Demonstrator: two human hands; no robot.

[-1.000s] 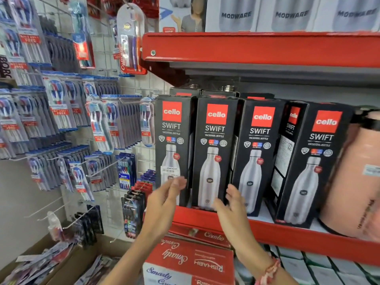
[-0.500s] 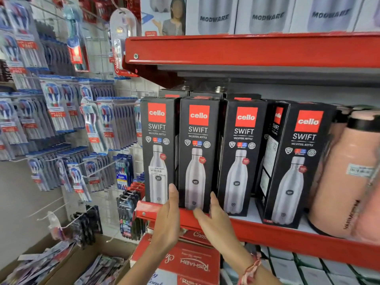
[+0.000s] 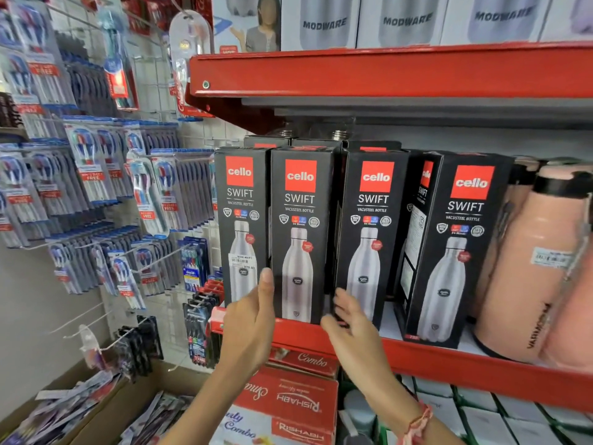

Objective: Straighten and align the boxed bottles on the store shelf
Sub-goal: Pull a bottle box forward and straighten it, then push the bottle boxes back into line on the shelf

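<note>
Four black boxed bottles stand in a row on the red shelf (image 3: pixel 426 361). My left hand (image 3: pixel 250 319) lies over the lower front of the first box (image 3: pixel 239 200), its thumb pressed up along the left edge of the second box (image 3: pixel 300 220). My right hand (image 3: pixel 348 319) has its fingers hooked into the gap at the second box's lower right edge, beside the third box (image 3: pixel 372 216). The fourth box (image 3: pixel 462 239) stands apart to the right, turned so its side panel shows. More boxes stand behind, mostly hidden.
Peach flasks (image 3: pixel 529 284) crowd the shelf to the right of the fourth box. Toothbrush packs (image 3: pixel 96 175) hang on hooks at left. Red cartons (image 3: pixel 288 403) sit below the shelf, and an upper red shelf (image 3: pixel 385 72) carries white boxes.
My left thumb has risen along the seam between the first and second boxes. My right hand has shifted from the second box's bottom front to its right edge.
</note>
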